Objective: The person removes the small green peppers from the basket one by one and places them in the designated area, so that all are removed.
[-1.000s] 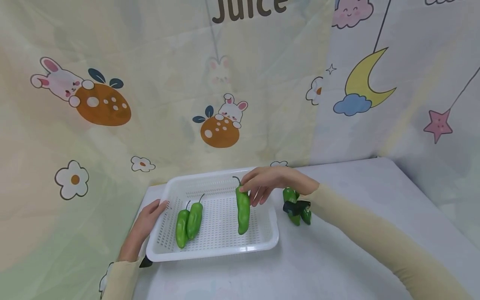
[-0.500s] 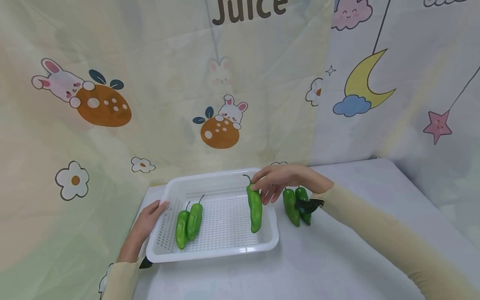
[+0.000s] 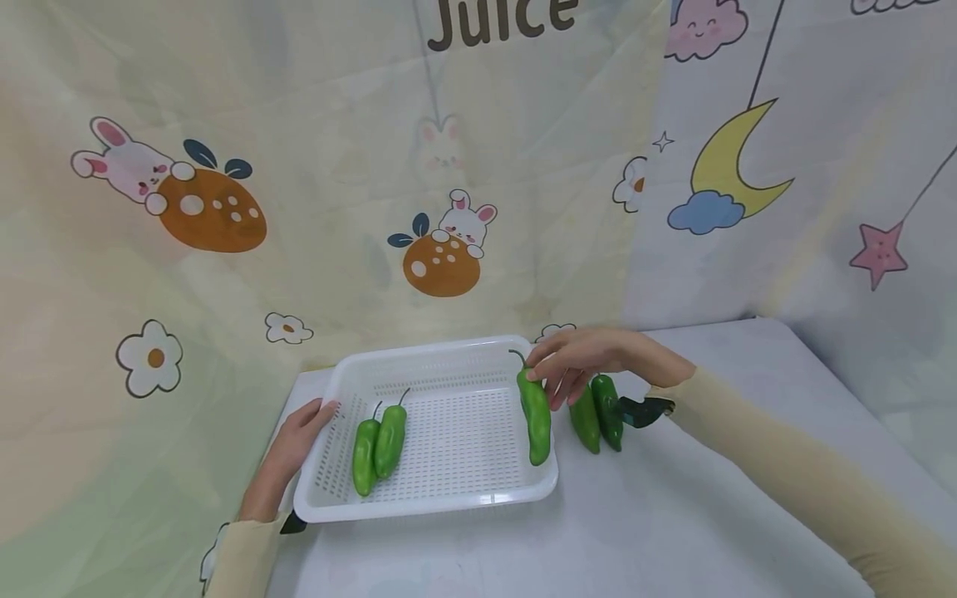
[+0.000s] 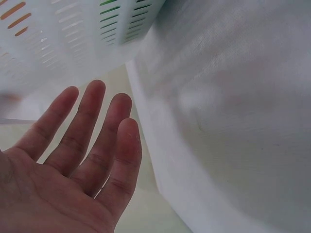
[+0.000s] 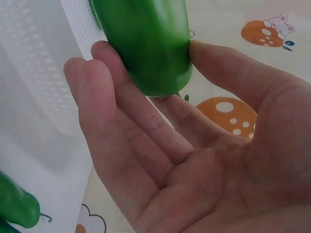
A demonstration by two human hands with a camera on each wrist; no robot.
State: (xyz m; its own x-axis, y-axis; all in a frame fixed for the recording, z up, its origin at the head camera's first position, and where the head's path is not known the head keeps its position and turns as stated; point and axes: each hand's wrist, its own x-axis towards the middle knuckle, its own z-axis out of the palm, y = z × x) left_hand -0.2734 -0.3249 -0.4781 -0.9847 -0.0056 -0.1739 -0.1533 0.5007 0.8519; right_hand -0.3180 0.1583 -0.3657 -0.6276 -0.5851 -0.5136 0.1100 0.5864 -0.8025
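Observation:
My right hand (image 3: 579,363) pinches a long green chili pepper (image 3: 535,422) near its stem end, thumb against fingers. The pepper hangs tip down over the right side of a white slotted plastic basket (image 3: 426,505). In the right wrist view the pepper's rounded stem end (image 5: 153,58) sits between thumb and fingertips. Two more green peppers, a left one (image 3: 365,457) and a right one (image 3: 390,442), lie side by side inside the basket's left part. My left hand (image 3: 295,440) touches the basket's left rim; the left wrist view shows its four fingers (image 4: 92,111) straight below the slotted wall.
Two green peppers, one lighter (image 3: 586,422) and one darker (image 3: 609,412), lie on the white-covered table (image 3: 673,498) just right of the basket. A cartoon-printed cloth (image 3: 336,166) hangs behind the table. The left wrist view shows the table edge (image 4: 146,141).
My right hand has carried its pepper rightward, from over the basket's middle right to its right rim. The left hand and basket stay put. The table peppers were partly hidden behind the wrist strap earlier.

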